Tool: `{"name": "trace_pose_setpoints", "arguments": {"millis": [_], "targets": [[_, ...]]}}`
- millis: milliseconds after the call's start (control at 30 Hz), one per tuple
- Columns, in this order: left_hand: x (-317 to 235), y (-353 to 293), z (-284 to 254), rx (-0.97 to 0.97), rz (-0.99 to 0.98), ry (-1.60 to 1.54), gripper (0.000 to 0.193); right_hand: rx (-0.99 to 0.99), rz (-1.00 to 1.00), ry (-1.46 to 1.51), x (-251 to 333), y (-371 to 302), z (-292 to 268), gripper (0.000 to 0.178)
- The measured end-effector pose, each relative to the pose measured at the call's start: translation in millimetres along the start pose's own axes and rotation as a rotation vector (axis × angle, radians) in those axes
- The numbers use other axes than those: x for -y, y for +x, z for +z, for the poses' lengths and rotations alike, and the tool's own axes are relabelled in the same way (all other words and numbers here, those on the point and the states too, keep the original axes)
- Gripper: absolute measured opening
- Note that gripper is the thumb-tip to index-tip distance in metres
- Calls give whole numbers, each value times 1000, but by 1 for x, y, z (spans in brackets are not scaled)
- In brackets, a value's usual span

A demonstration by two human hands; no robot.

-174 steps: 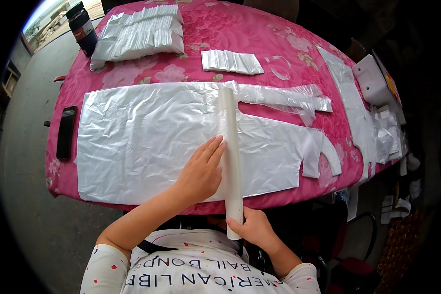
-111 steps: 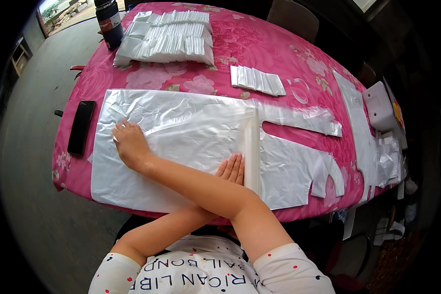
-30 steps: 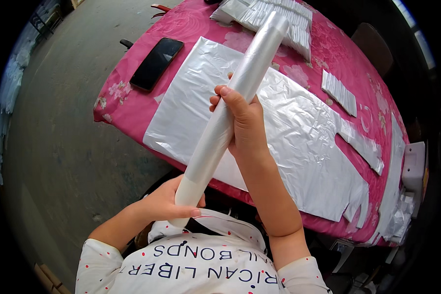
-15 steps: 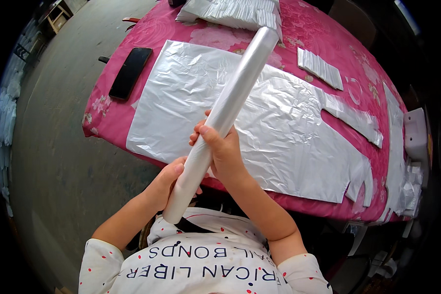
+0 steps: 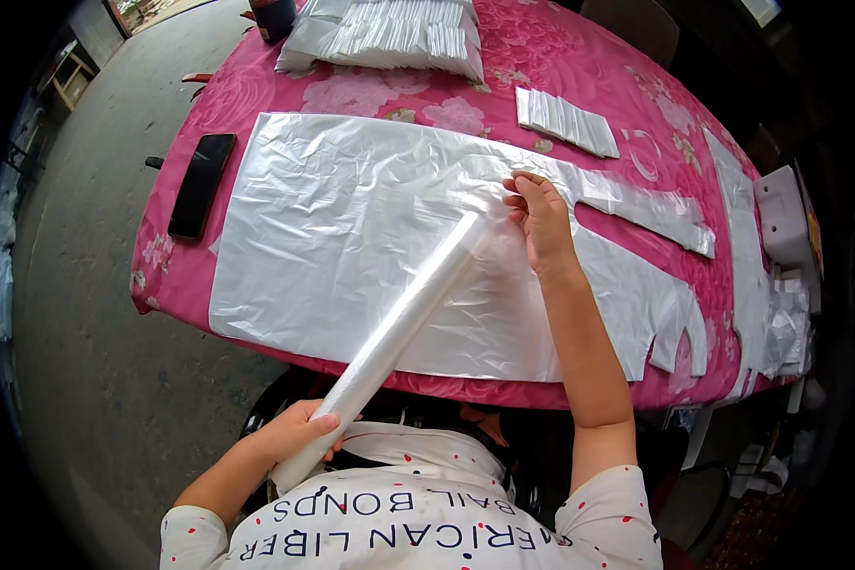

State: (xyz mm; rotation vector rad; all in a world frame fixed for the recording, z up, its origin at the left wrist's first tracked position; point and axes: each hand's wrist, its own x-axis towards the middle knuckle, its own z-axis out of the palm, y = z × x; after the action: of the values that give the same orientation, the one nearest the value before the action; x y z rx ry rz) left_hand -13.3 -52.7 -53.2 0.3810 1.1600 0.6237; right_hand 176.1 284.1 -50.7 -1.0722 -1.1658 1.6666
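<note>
A long roll of shiny, whitish plastic film [image 5: 389, 337] slants up from my body over the table. My left hand [image 5: 299, 432] is closed round its lower end. Near its upper end my right hand [image 5: 540, 209] is raised, with fingers curled in a pinch. A blurred, see-through stretch of film runs between the roll's tip and those fingers. Beneath lies a large flat sheet of silvery-white plastic [image 5: 299, 228], wide at the left and cut into strap-like strips at the right.
A pink flowered cloth covers the table [image 5: 256, 85]. On it are a black phone [image 5: 202, 186], a big stack of folded white plastic [image 5: 380, 38], a smaller folded stack [image 5: 567, 122], a dark jar [image 5: 274, 19] and a white plastic box [image 5: 787, 218] at the right edge.
My right hand has left the roll's middle and moved right, to beside its tip. The roll has come lower, and my left hand has slid down to its lower end. The view has shifted.
</note>
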Motion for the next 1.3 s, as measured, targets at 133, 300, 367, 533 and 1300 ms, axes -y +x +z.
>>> {"name": "trace_pose_setpoints", "arguments": {"millis": [133,300,367,533,1300], "targets": [[3,-1,-1,19,-7,-33,56,232,106,-270,11,-9,-9,19],[1,-1,-3,61,-16,-90,58,468,134,-475,17,-27,2,16],[2,-2,-3,57,-13,-89,63,569,141,-446,12,-25,-3,19],[0,-3,0,0,-7,-24,68,397,62,-505,14,-22,-10,15],[-146,45,39,-126,607,1536,40,177,-191,-628,15,40,-58,18]]}}
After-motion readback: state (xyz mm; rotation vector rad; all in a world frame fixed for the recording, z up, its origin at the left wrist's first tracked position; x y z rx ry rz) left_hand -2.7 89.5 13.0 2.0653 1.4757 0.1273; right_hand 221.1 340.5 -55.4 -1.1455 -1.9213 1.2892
